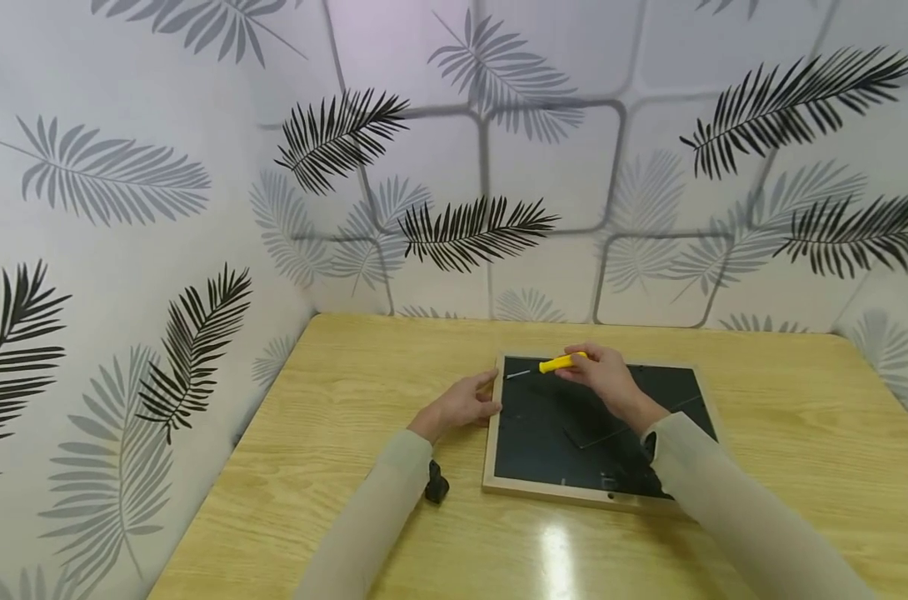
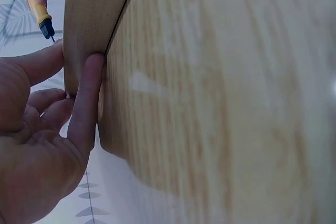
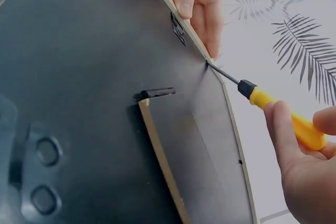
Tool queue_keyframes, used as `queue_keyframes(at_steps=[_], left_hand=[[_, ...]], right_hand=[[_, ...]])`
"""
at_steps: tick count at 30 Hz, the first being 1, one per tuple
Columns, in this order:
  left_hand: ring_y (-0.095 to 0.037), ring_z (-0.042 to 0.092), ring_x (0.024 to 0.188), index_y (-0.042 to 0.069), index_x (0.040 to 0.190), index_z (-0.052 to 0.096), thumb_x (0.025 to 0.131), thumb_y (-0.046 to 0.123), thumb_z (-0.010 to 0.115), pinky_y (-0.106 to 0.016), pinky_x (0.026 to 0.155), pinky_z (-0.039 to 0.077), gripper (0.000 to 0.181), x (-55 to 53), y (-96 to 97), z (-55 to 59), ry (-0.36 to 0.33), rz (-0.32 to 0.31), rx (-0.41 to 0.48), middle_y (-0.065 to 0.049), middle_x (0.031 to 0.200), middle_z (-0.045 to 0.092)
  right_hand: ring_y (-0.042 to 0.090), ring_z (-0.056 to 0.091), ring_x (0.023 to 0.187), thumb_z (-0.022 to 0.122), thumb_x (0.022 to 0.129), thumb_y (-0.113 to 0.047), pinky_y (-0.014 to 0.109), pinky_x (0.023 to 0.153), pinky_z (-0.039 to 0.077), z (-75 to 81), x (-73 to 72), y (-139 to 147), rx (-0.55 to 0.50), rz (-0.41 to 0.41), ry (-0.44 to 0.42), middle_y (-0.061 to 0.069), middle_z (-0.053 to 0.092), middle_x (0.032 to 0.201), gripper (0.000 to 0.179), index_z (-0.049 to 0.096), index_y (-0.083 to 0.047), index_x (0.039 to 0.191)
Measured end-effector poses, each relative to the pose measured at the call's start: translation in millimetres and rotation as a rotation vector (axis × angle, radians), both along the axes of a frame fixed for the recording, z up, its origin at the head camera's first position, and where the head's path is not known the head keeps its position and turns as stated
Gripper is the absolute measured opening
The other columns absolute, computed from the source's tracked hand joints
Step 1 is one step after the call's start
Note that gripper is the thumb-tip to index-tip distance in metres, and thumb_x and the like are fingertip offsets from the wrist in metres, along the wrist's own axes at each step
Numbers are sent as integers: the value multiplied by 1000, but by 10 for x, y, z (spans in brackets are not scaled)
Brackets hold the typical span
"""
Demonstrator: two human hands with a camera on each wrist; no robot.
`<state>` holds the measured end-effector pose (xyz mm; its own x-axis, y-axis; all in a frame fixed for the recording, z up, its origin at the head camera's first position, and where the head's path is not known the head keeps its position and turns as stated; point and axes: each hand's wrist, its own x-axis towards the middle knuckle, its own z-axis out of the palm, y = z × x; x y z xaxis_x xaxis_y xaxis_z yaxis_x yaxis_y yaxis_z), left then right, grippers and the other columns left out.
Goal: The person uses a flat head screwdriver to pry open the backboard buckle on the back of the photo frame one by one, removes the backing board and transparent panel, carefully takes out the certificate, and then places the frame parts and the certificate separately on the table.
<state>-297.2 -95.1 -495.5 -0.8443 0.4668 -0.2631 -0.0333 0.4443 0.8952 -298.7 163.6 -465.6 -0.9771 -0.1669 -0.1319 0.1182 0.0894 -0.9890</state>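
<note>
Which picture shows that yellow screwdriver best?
The right wrist view: the yellow screwdriver looks largest there, its shaft clear. The head view shows it small, its handle partly covered; the left wrist view catches it at the top left, most of the shaft hidden.

We see a yellowish wood-grained table [image 1: 349,400] with a bright glare [image 1: 556,554] at its near side. Behind the table and to its left, we find a pale backdrop [image 1: 431,167] patterned with black fronds [image 1: 341,137] and grey fronds [image 1: 117,177].
</note>
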Motion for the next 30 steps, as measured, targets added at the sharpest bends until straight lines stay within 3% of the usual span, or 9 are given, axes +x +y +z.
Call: queue_keyframes(at_steps=[6,11,25,30], left_hand=[[-30,59,109,14,152,21,94,6,58,-40,81,52,69,-13,-12,-32,-14,9,25,-22,133,50],[-29,60,109,14,152,21,95,7,57,-39,82,52,68,-21,-11,-47,-2,9,26,-22,133,50],[-25,60,108,16,153,19,95,8,57,-37,83,52,69,-17,1,-48,-20,-9,30,-19,132,52],[-26,60,108,16,152,20,95,7,56,-38,83,52,69,-33,-20,-65,-29,-1,52,-21,132,51]], right_hand=[[29,61,107,43,102,-13,30,89,47,-37,25,31,6,37,0,30,45,130,44,37,11,138],[33,59,109,44,101,-14,35,92,45,-30,18,22,30,48,31,30,47,129,44,38,12,137],[27,66,92,50,100,-20,43,83,51,190,2,-276,316,38,327,22,62,110,34,56,4,124],[32,61,107,44,102,-19,41,88,48,139,-12,-241,240,89,292,25,54,125,43,42,4,139]])
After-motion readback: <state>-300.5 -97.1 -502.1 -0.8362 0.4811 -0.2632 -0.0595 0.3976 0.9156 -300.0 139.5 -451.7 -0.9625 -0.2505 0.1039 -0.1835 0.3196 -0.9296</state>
